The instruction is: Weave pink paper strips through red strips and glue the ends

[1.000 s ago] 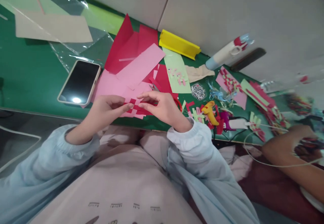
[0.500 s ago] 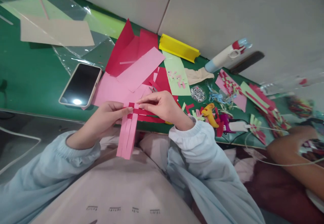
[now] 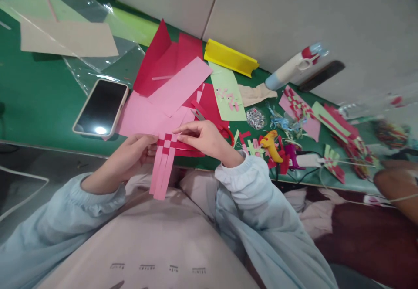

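Between my hands, over the table's front edge, is a woven paper piece [image 3: 162, 167]. Its pink strips hang down, and red strips cross them at the top in a checkered pattern. My left hand [image 3: 139, 151] pinches its left edge. The fingers of my right hand [image 3: 204, 137] are closed on the red strips [image 3: 187, 148] at its right side; the strip ends run partly under that hand. Just beyond my right hand lie scissors [image 3: 197, 113] with red handles, partly covered by it. Pink paper sheets [image 3: 140, 117] lie behind the weave.
A phone [image 3: 101, 108] lies left on the green table. Red paper, a yellow folded strip [image 3: 230, 58], a bottle [image 3: 290, 69] and a bag of googly eyes [image 3: 255, 118] stand or lie behind. A yellow glue gun [image 3: 272, 145] lies right, near another person's arm [image 3: 396, 182].
My left thumb has drawn back from the front of the weave, so the checkered top shows more. My right hand has shifted slightly left and down, uncovering the scissors.
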A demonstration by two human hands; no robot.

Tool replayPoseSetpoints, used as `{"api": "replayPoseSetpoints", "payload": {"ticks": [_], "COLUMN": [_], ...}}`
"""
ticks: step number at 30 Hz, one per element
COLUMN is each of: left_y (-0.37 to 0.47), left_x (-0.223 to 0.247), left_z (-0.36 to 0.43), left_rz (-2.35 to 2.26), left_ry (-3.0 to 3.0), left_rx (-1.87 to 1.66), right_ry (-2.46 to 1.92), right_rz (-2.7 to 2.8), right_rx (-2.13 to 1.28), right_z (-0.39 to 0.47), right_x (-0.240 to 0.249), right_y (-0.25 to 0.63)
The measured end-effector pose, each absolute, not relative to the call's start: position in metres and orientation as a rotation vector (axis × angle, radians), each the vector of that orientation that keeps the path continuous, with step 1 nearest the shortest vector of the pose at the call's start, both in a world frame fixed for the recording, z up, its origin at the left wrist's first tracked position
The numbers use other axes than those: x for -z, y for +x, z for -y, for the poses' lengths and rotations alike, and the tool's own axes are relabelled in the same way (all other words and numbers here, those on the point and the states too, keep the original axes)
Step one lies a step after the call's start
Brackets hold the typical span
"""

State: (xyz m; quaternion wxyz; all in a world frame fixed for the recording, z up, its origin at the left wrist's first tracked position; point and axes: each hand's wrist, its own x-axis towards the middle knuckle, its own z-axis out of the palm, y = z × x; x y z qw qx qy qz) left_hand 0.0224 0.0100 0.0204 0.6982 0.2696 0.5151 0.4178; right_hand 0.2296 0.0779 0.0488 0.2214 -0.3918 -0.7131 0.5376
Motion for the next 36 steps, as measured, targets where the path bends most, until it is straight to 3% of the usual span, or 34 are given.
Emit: {"api": "replayPoseSetpoints", "payload": {"ticks": [17,25,36], "left_y": [0.024,0.023,0.021], "left_x": [-0.014,-0.010,-0.008], "left_z": [-0.006,-0.005,-0.002], "left_rz": [-1.124,-1.096,-1.096], "left_ry": [0.679,0.655,0.703], "left_rx": [-0.846,-0.876,-0.900], "right_ry": [-0.961,-1.076,-1.134], "right_rz": [2.149,2.116,2.255], "right_rx": [-1.529,-1.783,-1.649], "right_z": [-0.082,-0.097,-0.100], "right_x": [-0.045,-0.035,-0.029], "right_y": [0.223,0.239,0.233]}}
